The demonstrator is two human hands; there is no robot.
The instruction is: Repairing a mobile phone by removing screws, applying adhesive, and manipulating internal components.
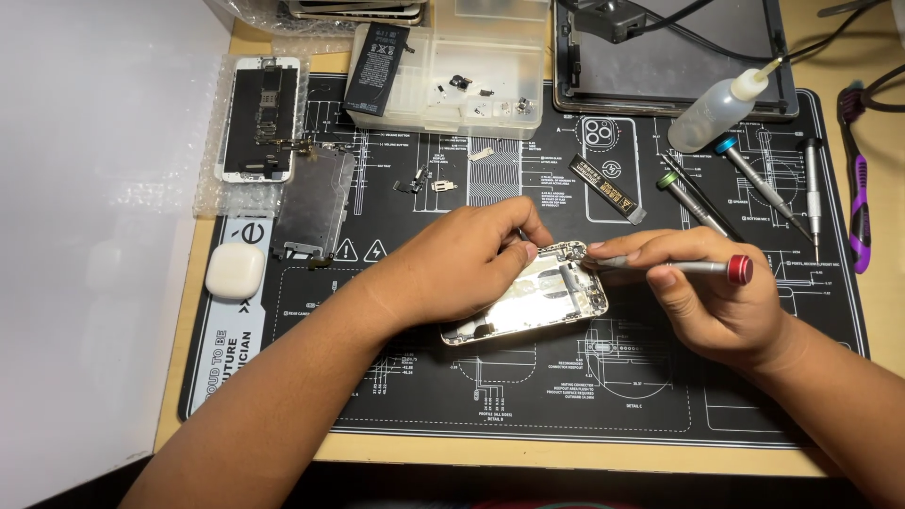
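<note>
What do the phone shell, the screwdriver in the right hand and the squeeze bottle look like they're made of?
The phone shell looks like bare metal: silvery, with a bright glare. The screwdriver in the right hand seems metal too, a grey shaft with a glossy red end cap. The squeeze bottle is probably soft plastic, cloudy and translucent. The left hand steadies the shell.

An opened silver phone housing [528,303] lies tilted on the mat, a red-capped screwdriver [674,267] touching it.

Near mat [528,405] lies bare in front of both hands. Behind them crowd a parts tray [452,85], bottle [716,108] and screwdrivers [754,184]; a white case [235,271] sits left.
</note>
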